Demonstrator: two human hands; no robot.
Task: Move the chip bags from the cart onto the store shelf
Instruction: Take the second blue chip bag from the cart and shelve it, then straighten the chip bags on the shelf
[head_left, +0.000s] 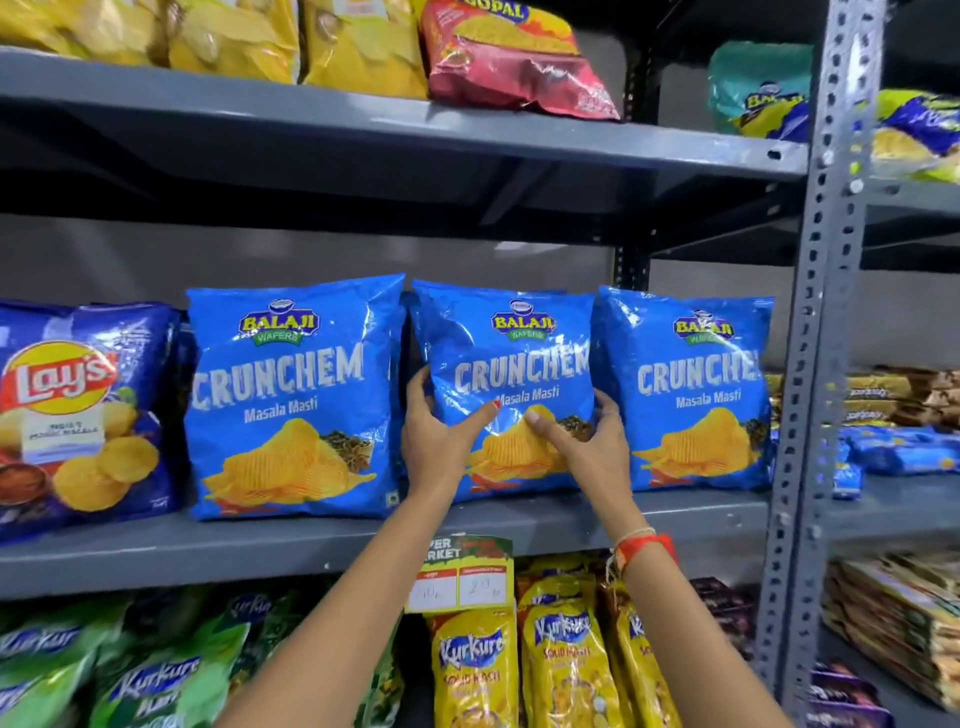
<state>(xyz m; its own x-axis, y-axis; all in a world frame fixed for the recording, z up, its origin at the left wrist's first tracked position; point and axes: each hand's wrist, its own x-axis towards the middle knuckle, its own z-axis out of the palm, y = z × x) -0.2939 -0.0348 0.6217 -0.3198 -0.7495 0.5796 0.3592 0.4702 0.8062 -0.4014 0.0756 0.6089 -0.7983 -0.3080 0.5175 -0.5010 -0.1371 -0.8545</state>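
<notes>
Three blue Crunchem chip bags stand upright on the grey middle shelf (156, 551). My left hand (441, 436) grips the left edge of the middle bag (514, 343), thumb across its front. My right hand (587, 441) holds the same bag at its lower right, thumb on the front. A second bag (291, 395) stands to its left and a third (691, 389) to its right, both touching or nearly touching it. The cart is out of view.
A blue Lay's bag (83, 415) stands at the far left of the shelf. Yellow bags and a red bag (509, 57) fill the shelf above. Green and yellow Kurkure bags (566, 665) sit below, behind a price tag (462, 577). A perforated grey upright (815, 364) bounds the right.
</notes>
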